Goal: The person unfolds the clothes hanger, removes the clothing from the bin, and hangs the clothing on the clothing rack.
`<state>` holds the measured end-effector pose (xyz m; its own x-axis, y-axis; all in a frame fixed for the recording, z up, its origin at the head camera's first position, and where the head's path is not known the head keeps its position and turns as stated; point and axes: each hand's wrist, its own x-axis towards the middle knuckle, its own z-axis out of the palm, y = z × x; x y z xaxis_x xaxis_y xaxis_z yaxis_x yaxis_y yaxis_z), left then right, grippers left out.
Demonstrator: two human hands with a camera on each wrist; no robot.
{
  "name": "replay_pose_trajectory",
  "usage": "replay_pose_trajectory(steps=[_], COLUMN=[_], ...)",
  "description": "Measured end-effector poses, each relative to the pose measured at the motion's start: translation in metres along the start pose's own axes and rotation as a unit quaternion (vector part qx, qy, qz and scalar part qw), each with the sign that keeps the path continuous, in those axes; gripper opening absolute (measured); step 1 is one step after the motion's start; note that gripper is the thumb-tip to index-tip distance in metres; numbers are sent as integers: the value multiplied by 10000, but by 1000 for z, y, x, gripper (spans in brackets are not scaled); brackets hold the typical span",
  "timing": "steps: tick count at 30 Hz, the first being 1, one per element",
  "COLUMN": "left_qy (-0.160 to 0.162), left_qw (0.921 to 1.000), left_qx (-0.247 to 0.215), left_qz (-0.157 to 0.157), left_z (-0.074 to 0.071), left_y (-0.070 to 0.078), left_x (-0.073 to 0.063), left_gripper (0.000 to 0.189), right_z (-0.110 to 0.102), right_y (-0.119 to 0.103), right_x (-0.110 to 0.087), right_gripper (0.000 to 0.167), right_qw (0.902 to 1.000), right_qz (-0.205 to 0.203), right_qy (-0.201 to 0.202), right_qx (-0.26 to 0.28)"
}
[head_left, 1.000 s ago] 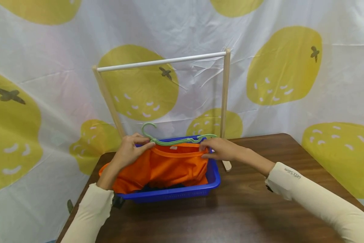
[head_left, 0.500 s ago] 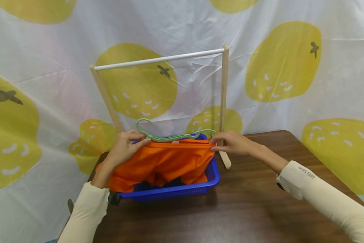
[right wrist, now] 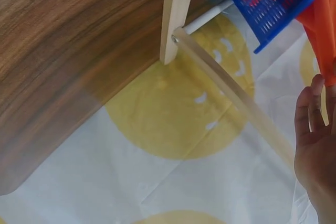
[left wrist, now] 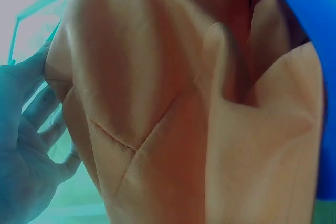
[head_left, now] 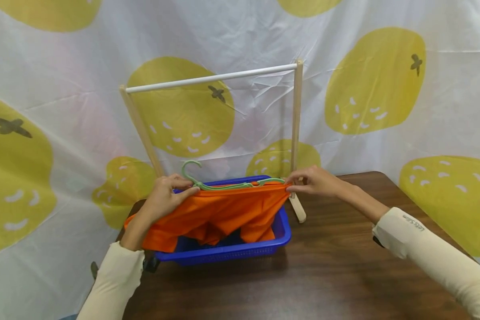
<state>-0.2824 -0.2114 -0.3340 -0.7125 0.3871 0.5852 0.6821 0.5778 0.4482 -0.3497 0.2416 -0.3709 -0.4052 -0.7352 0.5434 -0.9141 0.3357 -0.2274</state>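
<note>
An orange shirt (head_left: 223,209) is stretched between both hands over a blue plastic basket (head_left: 223,255). Its neckline edge runs almost level, with a green clothes hanger (head_left: 223,187) lying along it and the hook pointing up at the left. My left hand (head_left: 167,192) pinches the hanger and the shirt together just below the hook. At the other end, my right hand (head_left: 316,181) pinches the corner of the neckline, close to the hanger's right tip. Cloth folds (left wrist: 142,77) fill the left wrist view. Part of the hanger's left side is hidden by hand and cloth.
Behind the basket stands a rack with a white rod (head_left: 211,79) and wooden posts (head_left: 296,120); its right foot (head_left: 297,210) rests on the brown table (head_left: 344,266). A fruit-patterned curtain (head_left: 368,155) hangs close behind.
My right hand has moved right, pulling the neckline taut and wider. The shirt's front edge has risen over the neck opening. The hanger's right end has sunk nearer the cloth.
</note>
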Motion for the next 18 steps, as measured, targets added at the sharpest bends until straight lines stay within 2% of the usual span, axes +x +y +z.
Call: replay_pose_trajectory(steps=[6, 10, 13, 15, 18], left_qy=[-87, -112, -42, 25, 126], left_qw=[9999, 9998, 10000, 9999, 9995], left_qx=[55, 86, 3, -126, -298], left_qz=[63, 131, 87, 53, -23], left_z=[-1, 2, 4, 4, 4], left_y=[-2, 1, 3, 5, 5], left_x=[-1, 2, 5, 6, 7], left_gripper=[18, 18, 18, 18, 17], right_z=[-6, -1, 6, 9, 11], right_y=[-3, -5, -8, -10, -14], right_x=[12, 24, 33, 36, 39], right_gripper=[22, 20, 20, 22, 27], right_qw=[9998, 9987, 9975, 9973, 9969], right_qz=[-3, -329, -505, -396, 55], right_qy=[201, 363, 500, 621, 758], right_qx=[87, -110, -49, 31, 184])
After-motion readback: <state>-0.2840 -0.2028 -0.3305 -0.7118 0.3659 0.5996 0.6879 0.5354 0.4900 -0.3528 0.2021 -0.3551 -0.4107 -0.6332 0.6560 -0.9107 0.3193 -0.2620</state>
